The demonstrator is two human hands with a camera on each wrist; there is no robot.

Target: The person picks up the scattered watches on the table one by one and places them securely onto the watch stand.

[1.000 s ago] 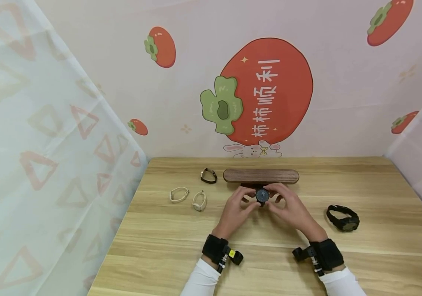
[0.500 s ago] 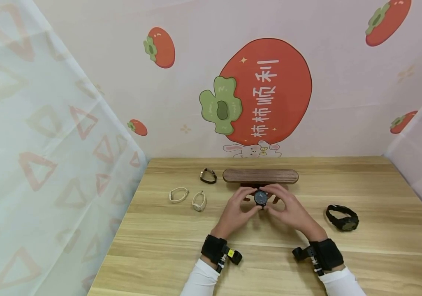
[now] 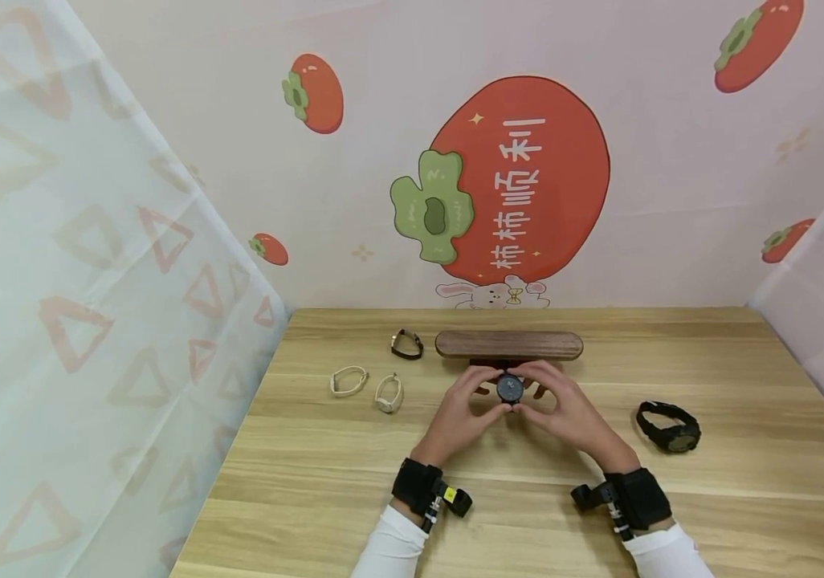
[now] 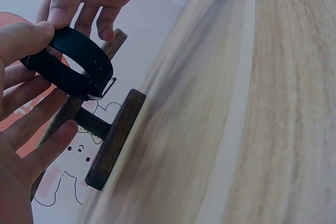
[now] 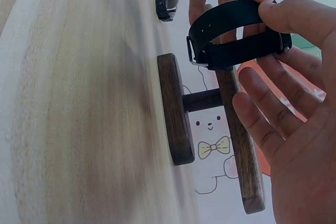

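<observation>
A black wristwatch (image 3: 509, 388) with a round dark dial is held between both hands, dial facing up, in front of a dark wooden T-shaped stand (image 3: 509, 344). My left hand (image 3: 458, 413) pinches its left side with thumb and forefinger. On the opposite side, my right hand (image 3: 564, 409) pinches it the same way. Both wrist views show the black strap (image 4: 84, 59) closed into a loop with a metal buckle, hanging below the case and off the table. The other fingers spread away from the strap (image 5: 236, 30).
Left of the stand lie a small dark watch (image 3: 408, 344) and two pale watches, one farther left (image 3: 349, 380) and one nearer (image 3: 389, 393). A bulky black watch (image 3: 669, 426) lies on the right of the wooden table (image 3: 325, 498). A printed backdrop rises behind.
Both hands have brought the watch slightly toward the person and a little left, away from the stand's bar. Over the last half second it has stayed nearly still.
</observation>
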